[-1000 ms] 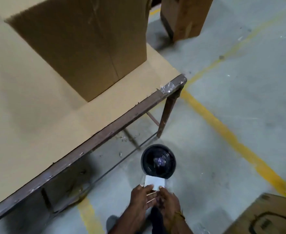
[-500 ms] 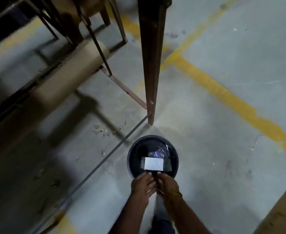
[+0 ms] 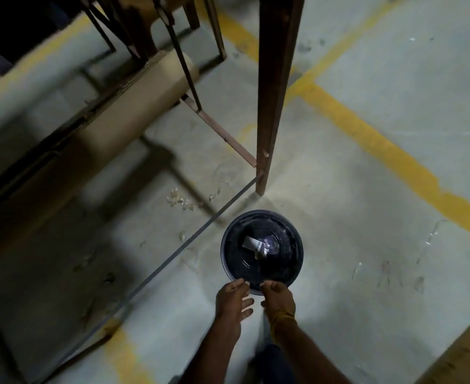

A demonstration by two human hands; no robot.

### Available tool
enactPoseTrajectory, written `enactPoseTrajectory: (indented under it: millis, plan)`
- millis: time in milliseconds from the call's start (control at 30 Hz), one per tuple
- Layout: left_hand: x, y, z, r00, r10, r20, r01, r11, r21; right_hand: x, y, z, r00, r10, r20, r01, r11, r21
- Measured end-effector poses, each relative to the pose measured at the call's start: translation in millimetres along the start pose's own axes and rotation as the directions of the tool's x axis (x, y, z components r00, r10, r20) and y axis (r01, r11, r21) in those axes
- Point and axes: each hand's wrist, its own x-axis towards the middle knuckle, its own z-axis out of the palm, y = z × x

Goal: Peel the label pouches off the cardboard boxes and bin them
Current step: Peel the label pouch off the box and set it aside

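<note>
Label pouch (image 3: 249,242) now down inside bin (image 3: 229,261), both hands (image 3: 232,297) empty.

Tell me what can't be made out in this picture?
- Print on the white pouch in the bin, head view: too small and dim.
- Other scraps in the bin: dark, cannot tell what they are.
- Boxes: none clearly in view; the tabletop lies beyond the top edge, above the table leg.
- Far left under the table: blurred and in shadow.
- Left hand and right hand: nothing seen held.
</note>
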Motion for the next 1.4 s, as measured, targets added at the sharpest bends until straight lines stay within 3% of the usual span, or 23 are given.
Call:
enactPoseTrajectory:
  millis: [333, 533, 767, 1067, 1267, 1400]
  plan:
    - [-100, 17, -89, 0.992, 0.121, -0.041, -0.125, 0.986, -0.112, -119, -7, 36, 0.983, -0.15, 0.105, 0.161, 0.982, -0.104]
    - [-197, -14, -212, 0.973, 0.201, -0.117, -0.221, 0.956, -0.192, -249, 22, 75, 0.956, -0.218, 0.196, 0.257, 0.944, -0.207]
    - [-316, -73, -365, 0.94, 0.215, -0.266, -0.312, 0.857, -0.41, -429, 76, 136, 0.864, -0.292, 0.41, 0.43, 0.851, -0.301]
    - [-419, -170, -523, 0.848, 0.097, -0.521, -0.471, 0.587, -0.658, -595, 168, 232, 0.651, -0.247, 0.718, 0.701, 0.557, -0.445]
    - [-462, -217, -598, 0.776, -0.07, -0.627, -0.559, 0.383, -0.735, -678, 203, 282, 0.481, -0.159, 0.862, 0.838, 0.373, -0.398]
    - [-482, -232, -641, 0.713, -0.156, -0.684, -0.625, 0.301, -0.72, -720, 215, 317, 0.332, -0.082, 0.94, 0.924, 0.227, -0.306]
